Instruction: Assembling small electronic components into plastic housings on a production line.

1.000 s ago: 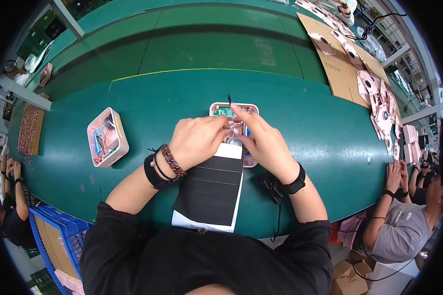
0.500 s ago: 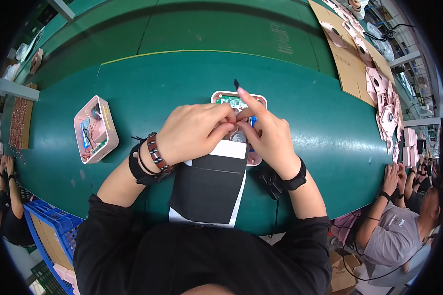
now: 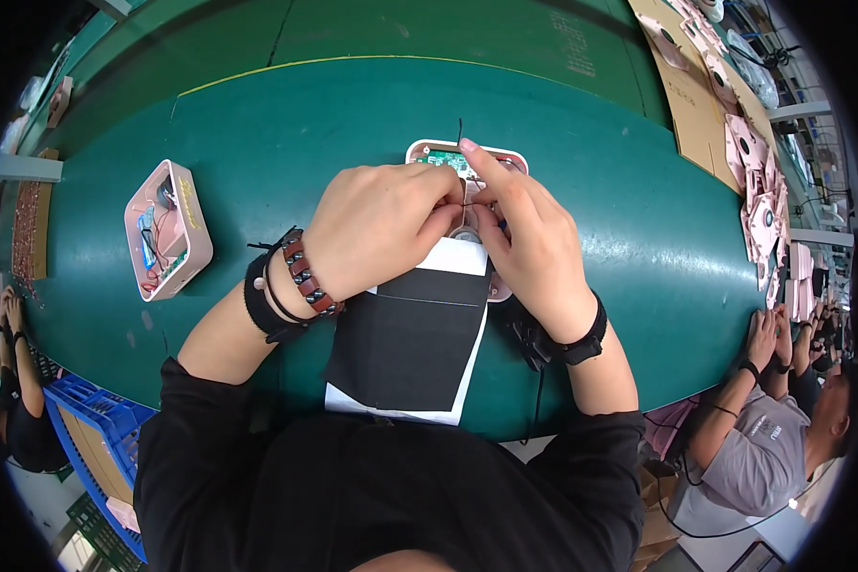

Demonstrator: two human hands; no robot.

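Observation:
My left hand (image 3: pixel 381 221) and my right hand (image 3: pixel 536 250) meet over a pink plastic housing (image 3: pixel 416 150). Thumb and forefinger of my left hand are closed in a pinch. A thin dark wire (image 3: pixel 468 203) runs between them and the pinched fingers of my right hand. Beside my right forefinger, which points away from me, a slim black piece (image 3: pixel 460 130) sticks up; what it belongs to is hidden. Inside the housing a green circuit board (image 3: pixel 436 158) shows at the far end, while my hands cover most of the rest. A black sheet (image 3: pixel 410 338) on white paper overlaps its near end.
At the left stands another open pink housing (image 3: pixel 196 250) with wires and a blue part inside. A black device (image 3: pixel 527 341) with a cable lies by my right wrist. Pink panels (image 3: pixel 761 214) pile up on cardboard (image 3: pixel 682 105) at the right. Co-workers sit at both sides.
The whole view has shifted, so the table and housings sit higher in it. My hands stay pinched together over the housing. The black piece by my right forefinger now looks thinner and more upright.

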